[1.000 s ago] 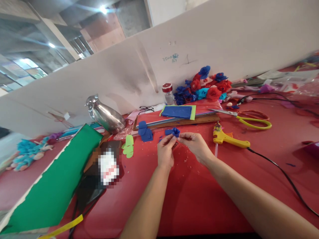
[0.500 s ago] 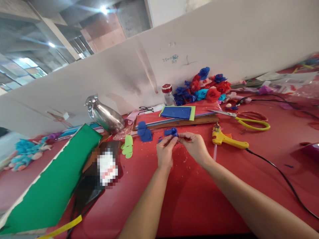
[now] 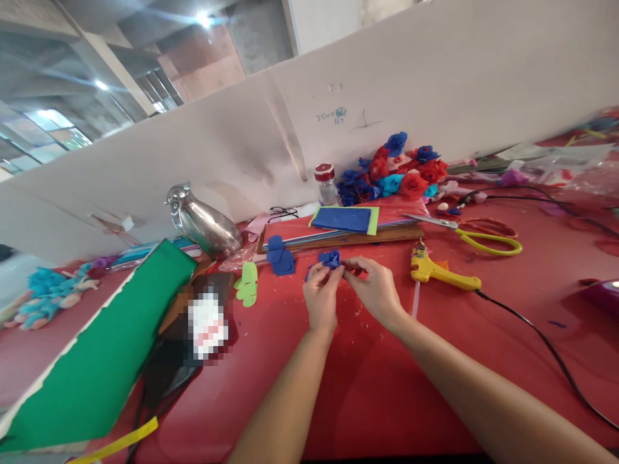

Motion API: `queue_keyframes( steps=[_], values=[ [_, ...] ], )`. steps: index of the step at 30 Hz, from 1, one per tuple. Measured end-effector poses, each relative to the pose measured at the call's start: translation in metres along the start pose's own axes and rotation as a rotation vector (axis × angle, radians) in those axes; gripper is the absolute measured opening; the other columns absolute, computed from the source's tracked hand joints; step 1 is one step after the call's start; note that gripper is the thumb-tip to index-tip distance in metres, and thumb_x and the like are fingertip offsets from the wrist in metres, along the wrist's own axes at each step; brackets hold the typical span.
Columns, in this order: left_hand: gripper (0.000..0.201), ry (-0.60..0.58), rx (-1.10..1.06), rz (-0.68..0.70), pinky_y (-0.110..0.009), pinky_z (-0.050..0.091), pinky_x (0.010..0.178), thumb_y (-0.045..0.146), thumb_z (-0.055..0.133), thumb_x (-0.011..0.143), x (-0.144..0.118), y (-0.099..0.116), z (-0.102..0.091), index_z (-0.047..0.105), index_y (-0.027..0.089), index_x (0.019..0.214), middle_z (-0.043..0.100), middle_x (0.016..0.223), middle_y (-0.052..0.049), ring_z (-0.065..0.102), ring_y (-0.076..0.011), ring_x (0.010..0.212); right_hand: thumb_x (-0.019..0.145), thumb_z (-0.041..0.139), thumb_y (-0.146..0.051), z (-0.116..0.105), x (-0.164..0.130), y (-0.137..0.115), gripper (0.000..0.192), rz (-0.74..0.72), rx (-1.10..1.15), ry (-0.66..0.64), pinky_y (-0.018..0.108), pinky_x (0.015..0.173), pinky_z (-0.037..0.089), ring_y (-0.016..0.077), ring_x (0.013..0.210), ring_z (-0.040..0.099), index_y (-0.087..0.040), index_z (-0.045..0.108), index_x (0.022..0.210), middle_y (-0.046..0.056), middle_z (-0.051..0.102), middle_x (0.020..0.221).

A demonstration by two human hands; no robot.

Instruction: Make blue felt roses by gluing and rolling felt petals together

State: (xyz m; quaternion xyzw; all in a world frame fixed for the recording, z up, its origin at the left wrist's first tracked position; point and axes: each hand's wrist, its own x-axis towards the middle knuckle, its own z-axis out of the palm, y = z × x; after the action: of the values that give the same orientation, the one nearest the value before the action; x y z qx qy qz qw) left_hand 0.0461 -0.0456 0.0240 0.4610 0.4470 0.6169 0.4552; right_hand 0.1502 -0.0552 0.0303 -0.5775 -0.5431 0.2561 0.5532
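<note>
from the head camera, the left hand point(image 3: 322, 301) has a small blue paper flower point(image 3: 332, 259) pinched at its base, out over the red tabletop point(image 3: 367, 399) — and the right hand point(image 3: 380, 289) is right there, fingertips against the flower's lower side, though whether they grip it i can't tell! blue petal cutouts point(image 3: 281, 258) lie left, yellow hot glue gun point(image 3: 447, 276) right — open-bladed scissors point(image 3: 491, 241) beyond it.
</note>
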Motion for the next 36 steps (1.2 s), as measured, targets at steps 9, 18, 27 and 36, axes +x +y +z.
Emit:
queue_keyframes(
  steps=[9,18,27,36],
  values=[
    [0.025,-0.037,-0.232,-0.223,-0.032,0.043,0.090,0.027,0.079,0.058,0.002,0.007,0.003,0.075,0.017,0.081,0.074,0.085,-0.004,0.064,-0.0162,0.084,0.069,0.063,-0.039,-0.001,0.004,0.006,0.024,0.164,0.240,-0.066,0.032,0.073,0.044,0.0195,0.071,0.062,-0.018,0.072,0.076,0.004,0.074,0.077],
    [0.020,-0.060,-0.288,-0.276,-0.026,0.045,0.081,0.022,0.077,0.060,0.004,0.003,0.001,0.073,0.018,0.080,0.071,0.079,-0.001,0.061,-0.0111,0.074,0.059,0.075,-0.040,-0.003,0.004,-0.003,0.027,0.320,0.502,-0.067,0.031,0.073,0.045,0.0164,0.070,0.060,-0.017,0.072,0.074,0.004,0.072,0.073],
    [0.038,-0.117,-0.200,-0.277,-0.026,0.047,0.072,0.026,0.079,0.061,-0.002,0.003,0.006,0.074,0.019,0.098,0.071,0.085,-0.003,0.057,-0.0100,0.068,0.059,0.075,-0.042,0.000,0.006,0.007,0.028,0.385,0.605,-0.093,0.027,0.069,0.045,0.0130,0.066,0.059,-0.017,0.068,0.070,0.002,0.069,0.070],
    [0.027,-0.027,-0.055,-0.235,-0.024,0.044,0.072,0.027,0.072,0.067,0.008,-0.014,0.002,0.075,0.019,0.092,0.072,0.086,-0.004,0.059,-0.0116,0.074,0.074,0.059,-0.027,-0.062,0.020,0.021,0.032,0.135,-0.309,-0.200,0.032,0.074,0.048,0.0201,0.083,0.065,-0.019,0.064,0.104,0.007,0.072,0.094]
  ],
)
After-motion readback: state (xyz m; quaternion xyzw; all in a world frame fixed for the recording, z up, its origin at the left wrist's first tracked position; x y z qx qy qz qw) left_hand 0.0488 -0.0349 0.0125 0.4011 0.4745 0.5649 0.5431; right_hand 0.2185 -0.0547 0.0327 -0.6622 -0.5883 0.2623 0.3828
